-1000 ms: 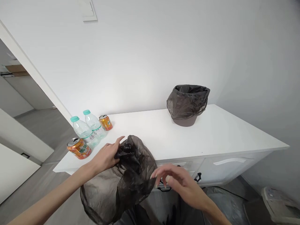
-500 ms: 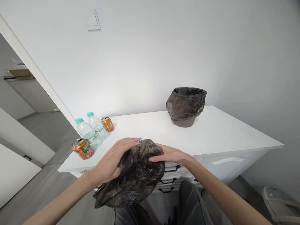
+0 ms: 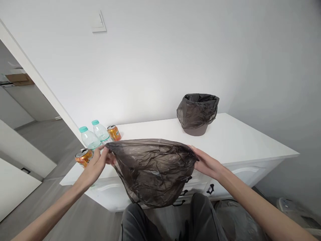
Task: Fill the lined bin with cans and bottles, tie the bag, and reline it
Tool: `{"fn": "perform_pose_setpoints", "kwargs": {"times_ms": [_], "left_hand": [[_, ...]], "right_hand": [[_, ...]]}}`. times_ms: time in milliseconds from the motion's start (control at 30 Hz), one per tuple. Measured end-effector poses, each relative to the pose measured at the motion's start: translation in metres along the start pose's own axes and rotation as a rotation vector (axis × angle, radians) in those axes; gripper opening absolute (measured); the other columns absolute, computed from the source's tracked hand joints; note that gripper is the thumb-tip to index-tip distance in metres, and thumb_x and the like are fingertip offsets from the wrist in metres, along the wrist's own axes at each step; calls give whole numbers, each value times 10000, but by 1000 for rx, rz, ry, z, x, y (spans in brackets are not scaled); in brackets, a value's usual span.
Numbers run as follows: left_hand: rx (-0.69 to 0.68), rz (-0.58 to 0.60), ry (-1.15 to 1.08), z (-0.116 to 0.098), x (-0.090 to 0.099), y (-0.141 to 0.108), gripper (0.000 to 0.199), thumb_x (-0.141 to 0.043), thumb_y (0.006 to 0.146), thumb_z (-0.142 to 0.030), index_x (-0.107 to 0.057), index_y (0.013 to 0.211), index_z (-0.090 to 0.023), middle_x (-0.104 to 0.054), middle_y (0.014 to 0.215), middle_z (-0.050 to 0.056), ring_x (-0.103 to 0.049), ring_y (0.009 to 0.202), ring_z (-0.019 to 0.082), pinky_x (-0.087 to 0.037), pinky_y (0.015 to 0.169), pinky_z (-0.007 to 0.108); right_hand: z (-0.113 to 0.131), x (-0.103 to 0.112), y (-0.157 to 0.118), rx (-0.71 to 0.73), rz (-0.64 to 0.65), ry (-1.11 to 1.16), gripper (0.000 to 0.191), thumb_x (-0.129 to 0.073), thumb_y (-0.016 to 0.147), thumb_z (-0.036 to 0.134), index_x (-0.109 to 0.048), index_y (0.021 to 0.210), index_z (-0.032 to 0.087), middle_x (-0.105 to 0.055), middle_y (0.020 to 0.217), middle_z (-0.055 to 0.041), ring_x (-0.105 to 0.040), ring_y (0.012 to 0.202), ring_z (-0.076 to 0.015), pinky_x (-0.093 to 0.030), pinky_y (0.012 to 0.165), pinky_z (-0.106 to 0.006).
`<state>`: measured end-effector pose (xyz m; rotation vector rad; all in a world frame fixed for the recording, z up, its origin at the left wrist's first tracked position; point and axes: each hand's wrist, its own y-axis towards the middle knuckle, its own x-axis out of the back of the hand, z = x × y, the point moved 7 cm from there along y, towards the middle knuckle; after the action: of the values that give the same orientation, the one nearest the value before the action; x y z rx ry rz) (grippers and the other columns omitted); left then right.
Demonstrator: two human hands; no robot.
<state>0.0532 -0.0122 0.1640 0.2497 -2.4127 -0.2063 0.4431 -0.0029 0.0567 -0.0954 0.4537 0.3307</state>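
Note:
A dark translucent plastic bag point(image 3: 155, 170) is stretched wide in front of the white cabinet's front edge. My left hand point(image 3: 100, 160) pinches its upper left corner, close to the bottles and the nearer can. At the bag's right end, my right hand point(image 3: 204, 162) grips the edge, with some fingers hidden by the plastic. A small bin point(image 3: 197, 130) stands at the back right of the cabinet top, lined with another dark bag point(image 3: 197, 112) folded over its rim.
Two clear bottles point(image 3: 90, 139) with teal caps and two orange cans point(image 3: 114, 133) stand at the left of the white cabinet top point(image 3: 250, 140). A wall rises behind. Drawers with black handles point(image 3: 210, 189) are below, above my knees.
My hands have moved apart, the left one to the left and the right one to the right. The bunched bag is now spread out between them.

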Motion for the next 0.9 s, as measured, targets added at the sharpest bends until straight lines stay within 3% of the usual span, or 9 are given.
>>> {"fn": "perform_pose_setpoints", "kwargs": {"times_ms": [133,233,333,433,500,633,733,833,900], "left_hand": [[106,245,-553,-18,-38,-9,647,-469,940,-722,-588,1344,-230,-766,1056,109,-697,1116,339,-500,1088,530],[58,216,-730,-38,-50,-15,603,-505,950,-645,-496,1422,-269,-729,1283,100,-639,1288,306,-384,1214,558],[42,139,-770,-49,-61,-12,724,-644,883,-559,-368,1506,-312,-643,1432,114,-651,1285,291,-424,1187,573],[-11,76,-608,-60,-75,0,906,-795,788,-386,-306,1548,-330,-578,1506,139,-631,1320,287,-461,1170,521],[-117,39,-516,-76,-82,11,899,-762,809,-307,-280,1568,-319,-531,1553,152,-570,1401,291,-466,1173,485],[-525,-120,-281,-133,-71,24,756,-560,942,-226,-217,1614,-278,-394,1663,157,-396,1552,274,-453,1191,442],[-838,-245,38,-172,-58,27,658,-451,1005,-180,-253,1625,-269,-298,1727,116,-288,1607,287,-393,1233,490],[-1023,-188,390,-185,-65,40,572,-366,1020,-105,-417,1563,-278,-273,1752,79,-287,1607,288,-270,1281,575],[-1025,-120,545,-178,-74,51,562,-357,1000,-63,-496,1511,-250,-283,1748,100,-307,1597,296,-178,1289,647]], "right_hand": [[-7,6,-6,-75,-43,-18,481,-908,767,395,-736,1202,282,-764,1231,-43,-679,1152,-221,-529,928,-313],[-10,6,-8,-100,-53,-38,540,-931,730,289,-711,1224,288,-775,1178,-26,-700,1087,-186,-528,913,-286],[-10,0,-5,-69,-51,-30,581,-929,711,247,-696,1241,284,-770,1214,-29,-706,1106,-193,-537,944,-298],[-12,-3,-1,-51,-114,-35,595,-928,693,231,-695,1239,270,-773,1221,-34,-708,1123,-205,-551,941,-297],[-14,-3,-1,-66,-169,-39,548,-928,687,244,-711,1190,250,-784,1193,-38,-714,1104,-208,-561,923,-294],[-15,-8,-9,-96,-146,-35,441,-894,758,376,-744,1142,219,-785,1202,-67,-712,1124,-244,-575,944,-347],[-17,-15,-15,-67,-68,-103,479,-846,822,478,-746,1223,235,-777,1241,-78,-687,1205,-283,-561,1024,-428],[-29,-17,-16,-37,-105,-169,496,-793,864,525,-726,1283,267,-751,1315,-61,-658,1267,-308,-548,1073,-486],[-37,-17,-16,-8,-195,-141,512,-766,874,534,-700,1316,283,-719,1377,-47,-644,1294,-316,-570,1056,-499]]}}
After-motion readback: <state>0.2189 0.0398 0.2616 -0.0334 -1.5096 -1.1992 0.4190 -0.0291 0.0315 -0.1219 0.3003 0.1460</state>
